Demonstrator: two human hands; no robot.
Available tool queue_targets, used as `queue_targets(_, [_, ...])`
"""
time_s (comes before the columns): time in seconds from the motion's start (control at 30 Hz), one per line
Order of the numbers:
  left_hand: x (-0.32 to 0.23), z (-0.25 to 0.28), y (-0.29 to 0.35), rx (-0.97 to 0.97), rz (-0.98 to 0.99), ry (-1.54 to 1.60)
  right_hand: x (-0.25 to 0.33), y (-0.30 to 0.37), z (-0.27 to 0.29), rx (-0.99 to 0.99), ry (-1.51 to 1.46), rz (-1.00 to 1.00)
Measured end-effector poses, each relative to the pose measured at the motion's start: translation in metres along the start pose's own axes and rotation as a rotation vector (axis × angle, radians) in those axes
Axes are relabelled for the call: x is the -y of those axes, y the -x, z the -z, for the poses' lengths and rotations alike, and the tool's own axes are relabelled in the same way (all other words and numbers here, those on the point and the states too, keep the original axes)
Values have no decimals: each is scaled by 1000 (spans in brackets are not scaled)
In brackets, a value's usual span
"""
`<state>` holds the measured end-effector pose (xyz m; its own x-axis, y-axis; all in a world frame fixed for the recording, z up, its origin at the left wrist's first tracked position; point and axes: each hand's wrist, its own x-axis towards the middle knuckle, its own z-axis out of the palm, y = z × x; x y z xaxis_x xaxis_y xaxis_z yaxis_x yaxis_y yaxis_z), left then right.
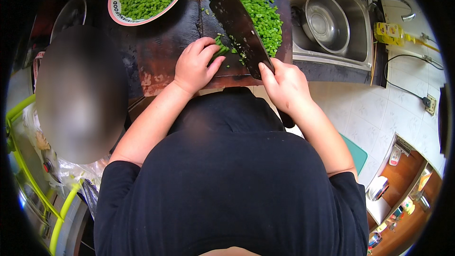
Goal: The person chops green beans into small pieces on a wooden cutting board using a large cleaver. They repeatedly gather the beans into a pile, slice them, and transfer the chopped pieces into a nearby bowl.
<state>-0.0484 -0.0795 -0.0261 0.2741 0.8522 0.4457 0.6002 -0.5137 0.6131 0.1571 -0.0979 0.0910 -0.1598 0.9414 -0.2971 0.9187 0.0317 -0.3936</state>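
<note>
My right hand (286, 83) grips a dark, broad-bladed cleaver (241, 26) by its handle, thumb and fingers close to the heel of the blade. Bits of chopped green stick to the blade's face. To the left of the blade, my left hand (196, 64) curls its fingers around a small bunch of green beans (220, 47) on the dark cutting board (166, 57). A heap of finely chopped green beans (265, 21) lies on the board, right of the cleaver. Some small pieces are scattered between the beans and the blade.
At the upper left, a white plate with a red-patterned rim (113, 7) holds more chopped green pieces. A steel sink (362, 42) with a metal basin (342, 19) stands to the right. Beyond it are a yellow bottle (388, 33) and a wall cable (403, 85).
</note>
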Motion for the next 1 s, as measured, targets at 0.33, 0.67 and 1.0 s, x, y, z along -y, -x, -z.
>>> queue_targets(0.33, [5, -7, 4, -48, -44, -5, 17, 1, 4, 135, 76, 1])
queue_targets(0.67, [6, -7, 4, -22, -56, -22, 6, -17, -17, 69, 44, 0])
queue_targets(1.0, [5, -6, 5, -58, -52, -22, 25, 5, 6, 200, 166, -10])
